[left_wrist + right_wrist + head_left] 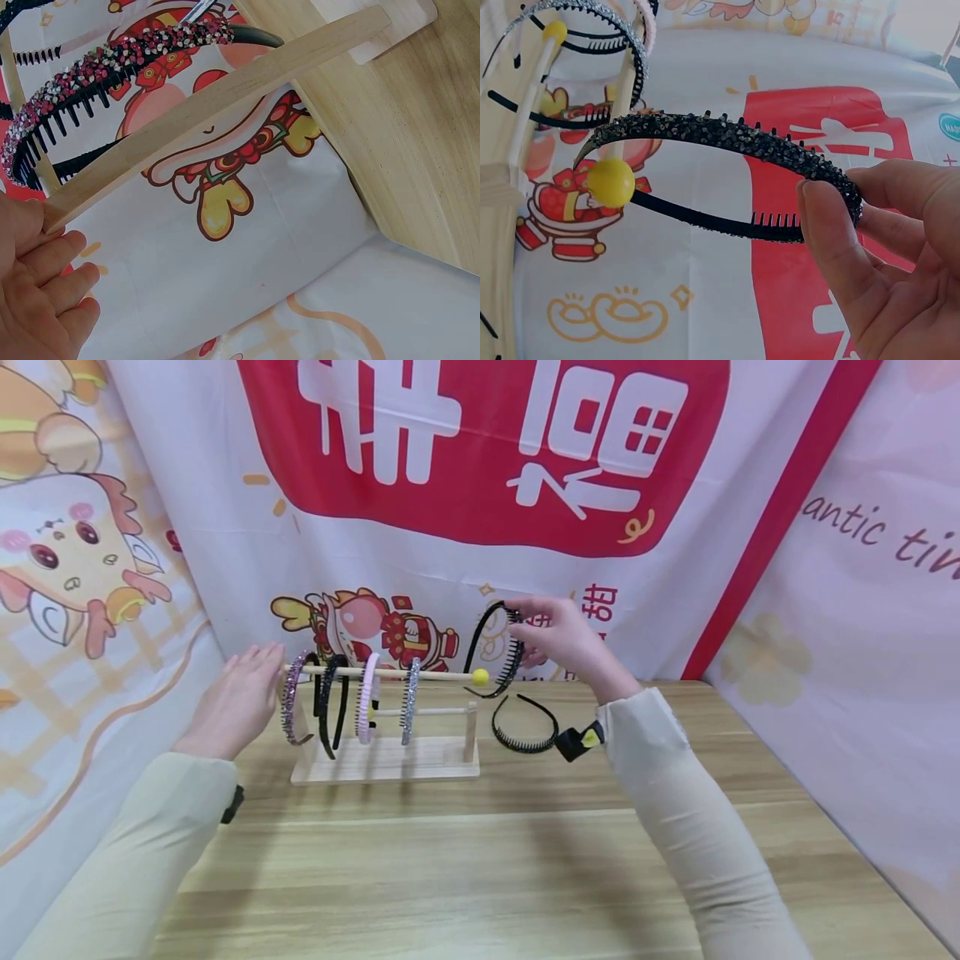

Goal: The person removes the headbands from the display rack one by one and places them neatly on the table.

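Note:
My right hand (551, 631) pinches a black glittery toothed headband (727, 139) between thumb and fingers. In the right wrist view the headband's open ends are by the yellow ball (611, 182) that tips the stand's upper rod. On the left, my left hand (236, 697) touches the top of the stand's wooden upright (217, 112) with its fingers nearly straight. Several headbands hang from the upper rod: a pink-and-silver jewelled one (105, 67), black ones (325, 702), a pale pink one (366, 697) and a silver glittery one (410, 702).
Behind the stand's right end, another black toothed headband (525, 746) lies on the wooden table (450, 877). The stand's pale base (382, 768) rests near the back edge. A printed cloth (480, 527) hangs close behind, with more cloth at both sides.

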Available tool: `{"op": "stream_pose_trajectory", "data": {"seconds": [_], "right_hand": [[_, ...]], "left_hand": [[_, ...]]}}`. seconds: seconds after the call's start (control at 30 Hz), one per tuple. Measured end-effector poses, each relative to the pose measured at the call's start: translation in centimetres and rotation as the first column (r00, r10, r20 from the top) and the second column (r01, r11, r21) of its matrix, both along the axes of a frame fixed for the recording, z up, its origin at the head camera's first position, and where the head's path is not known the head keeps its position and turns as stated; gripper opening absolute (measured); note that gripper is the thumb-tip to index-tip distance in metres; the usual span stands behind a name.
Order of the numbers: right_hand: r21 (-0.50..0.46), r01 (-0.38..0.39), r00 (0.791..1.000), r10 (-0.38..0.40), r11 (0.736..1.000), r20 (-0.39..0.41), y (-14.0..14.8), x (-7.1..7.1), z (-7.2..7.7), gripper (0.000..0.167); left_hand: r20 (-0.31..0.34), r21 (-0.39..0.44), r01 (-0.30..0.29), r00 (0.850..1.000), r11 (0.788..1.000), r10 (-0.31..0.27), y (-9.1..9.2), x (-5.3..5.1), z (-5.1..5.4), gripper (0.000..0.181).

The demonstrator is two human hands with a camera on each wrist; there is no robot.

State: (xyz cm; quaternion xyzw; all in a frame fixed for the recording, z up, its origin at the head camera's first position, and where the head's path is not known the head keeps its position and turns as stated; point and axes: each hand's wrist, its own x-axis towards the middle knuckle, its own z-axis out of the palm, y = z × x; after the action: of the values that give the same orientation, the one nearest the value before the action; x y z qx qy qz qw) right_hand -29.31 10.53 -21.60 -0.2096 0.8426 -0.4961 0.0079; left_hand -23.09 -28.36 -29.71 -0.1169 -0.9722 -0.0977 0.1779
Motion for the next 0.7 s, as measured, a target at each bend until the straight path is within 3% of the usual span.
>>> {"op": "stream_pose_trajectory", "data": {"seconds": [0.7], "right_hand": [[-0.027,0.159,0.987,-0.158,0.987,0.015,6.2,-2.1,-0.6,0.045]], "left_hand": [[-0.013,0.013,0.011,1.0,1.0,-0.011,-0.2,-0.4,-0.3,0.045]]}}
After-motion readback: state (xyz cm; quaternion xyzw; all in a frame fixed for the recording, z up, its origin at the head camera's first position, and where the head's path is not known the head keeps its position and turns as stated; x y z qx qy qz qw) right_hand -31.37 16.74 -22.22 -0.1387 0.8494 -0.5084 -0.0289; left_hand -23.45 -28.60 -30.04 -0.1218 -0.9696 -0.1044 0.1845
